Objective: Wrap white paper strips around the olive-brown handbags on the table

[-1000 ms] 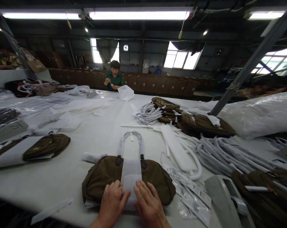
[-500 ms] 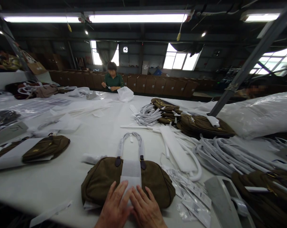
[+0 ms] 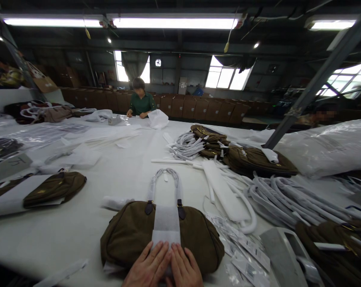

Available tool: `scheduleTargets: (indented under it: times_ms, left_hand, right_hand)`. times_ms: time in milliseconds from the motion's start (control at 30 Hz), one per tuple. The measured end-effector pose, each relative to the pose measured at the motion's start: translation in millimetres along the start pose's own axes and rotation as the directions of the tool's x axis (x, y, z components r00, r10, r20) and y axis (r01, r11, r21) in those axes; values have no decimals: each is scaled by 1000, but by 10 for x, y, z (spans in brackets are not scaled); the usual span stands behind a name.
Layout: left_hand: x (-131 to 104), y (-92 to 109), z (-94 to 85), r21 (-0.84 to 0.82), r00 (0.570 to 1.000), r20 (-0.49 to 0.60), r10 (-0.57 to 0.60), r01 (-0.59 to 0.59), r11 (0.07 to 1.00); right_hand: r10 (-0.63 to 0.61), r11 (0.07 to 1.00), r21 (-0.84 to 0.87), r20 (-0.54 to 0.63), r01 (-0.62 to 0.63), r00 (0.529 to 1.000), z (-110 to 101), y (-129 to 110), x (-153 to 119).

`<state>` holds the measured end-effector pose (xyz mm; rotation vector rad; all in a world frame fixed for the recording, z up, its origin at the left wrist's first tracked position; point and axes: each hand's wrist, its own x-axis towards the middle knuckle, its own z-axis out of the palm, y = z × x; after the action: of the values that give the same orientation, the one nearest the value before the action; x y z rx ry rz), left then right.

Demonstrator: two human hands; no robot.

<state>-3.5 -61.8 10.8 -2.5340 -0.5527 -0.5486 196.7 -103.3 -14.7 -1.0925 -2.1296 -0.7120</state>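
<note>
Fingers (image 3: 160, 252) of both hands lie outstretched and flat, gripping nothing: left hand (image 3: 148, 268) and right hand (image 3: 186, 268) rest side by side on the white strip (image 3: 167, 218) that runs down the middle of the brown bag (image 3: 125, 233). That bag lies near the front edge of the bench (image 3: 129, 159), its wrapped handle (image 3: 151, 186) stretched away from the person. Tags (image 3: 252, 265) lie just to its right; another bag (image 3: 55, 190), also banded in white, lies well apart to the left.

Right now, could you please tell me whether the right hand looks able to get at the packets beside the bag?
Probably yes: the right hand rests on the white strip, and the packets lie in the open beside the bag.
</note>
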Motion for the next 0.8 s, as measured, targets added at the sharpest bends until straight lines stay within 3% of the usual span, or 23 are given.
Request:
scheduleTargets:
  times_ms: [133,233,333,533,600,667,733,767,800]
  left_hand:
    - [32,11,-40,28,1000,21,-2,2,1000]
    - [34,127,18,32,995,27,-101,100,994]
    - [30,249,127,92,986,-19,-165,166,982]
    - [-2,259,230,183,993,-90,-80,96,978]
    - [-21,271,225,162,993,-86,-86,99,982]
    - [-51,303,230,120,986,-77,-146,155,981]
    - [-93,327,263,82,983,-68,-173,178,981]
    - [-117,330,293,77,985,-72,-159,164,983]
    - [-141,327,329,82,988,-84,-133,140,987]
  right_hand:
    - [17,999,44,148,-24,989,-151,131,173]
    - [-6,999,51,222,-5,975,-172,207,202]
    - [21,1000,18,187,-24,982,-96,225,120]
    - [50,998,23,121,-53,991,-44,146,111]
    - [41,997,54,153,-50,987,-202,183,147]
    - [94,992,68,166,-106,982,-502,321,108]
    - [313,948,14,120,-317,942,-941,555,-57]
    - [488,873,-35,65,-486,871,-1198,687,-190]
    - [665,744,-79,-10,-663,747,-1464,814,-352]
